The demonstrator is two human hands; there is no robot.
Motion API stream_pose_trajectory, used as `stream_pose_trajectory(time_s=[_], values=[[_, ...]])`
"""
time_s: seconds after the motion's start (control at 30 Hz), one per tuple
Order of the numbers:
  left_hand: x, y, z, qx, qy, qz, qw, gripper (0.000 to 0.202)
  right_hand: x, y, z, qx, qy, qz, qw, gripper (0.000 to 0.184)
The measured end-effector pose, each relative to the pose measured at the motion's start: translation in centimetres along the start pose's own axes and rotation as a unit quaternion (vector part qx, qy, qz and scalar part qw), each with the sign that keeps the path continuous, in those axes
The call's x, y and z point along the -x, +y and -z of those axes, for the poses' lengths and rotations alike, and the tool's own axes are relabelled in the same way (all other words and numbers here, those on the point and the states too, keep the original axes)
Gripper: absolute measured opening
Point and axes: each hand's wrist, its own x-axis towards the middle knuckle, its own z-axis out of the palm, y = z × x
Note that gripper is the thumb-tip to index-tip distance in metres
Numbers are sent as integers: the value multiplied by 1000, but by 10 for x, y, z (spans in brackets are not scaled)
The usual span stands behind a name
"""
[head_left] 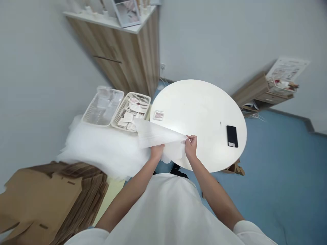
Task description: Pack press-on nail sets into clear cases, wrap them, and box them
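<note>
A thin white foam sheet (155,133) is stretched between my hands over the near left edge of the round white table (204,102). My right hand (191,147) pinches its right corner. Under the sheet is my left hand (157,151), with its fingers mostly covered, so its grip does not show. A small clear packet with a reddish print (158,115) lies on the table just beyond the sheet. To the left is a big pile of white foam sheets (102,146).
Two white baskets stand left of the table: one with clear plastic cases (103,105), one with small printed cards (133,112). Flat cardboard boxes (46,197) are stacked at lower left. A black phone (232,136) lies on the table's right. A wooden cabinet (122,51) stands behind.
</note>
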Motion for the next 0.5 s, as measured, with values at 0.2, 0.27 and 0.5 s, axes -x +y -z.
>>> stream_pose_trajectory(time_s=[0.2, 0.27, 0.5], values=[[-3, 14, -75, -84, -45, -68, 993, 34, -20, 29, 92, 26, 42, -43, 998, 8], [-2, 16, -91, -126, -66, -92, 986, 32, -23, 40, 115, 51, 33, -72, 996, 12], [-2, 12, -121, -255, -118, -182, 942, 48, -29, 68, 160, 241, -17, -18, 970, 33]])
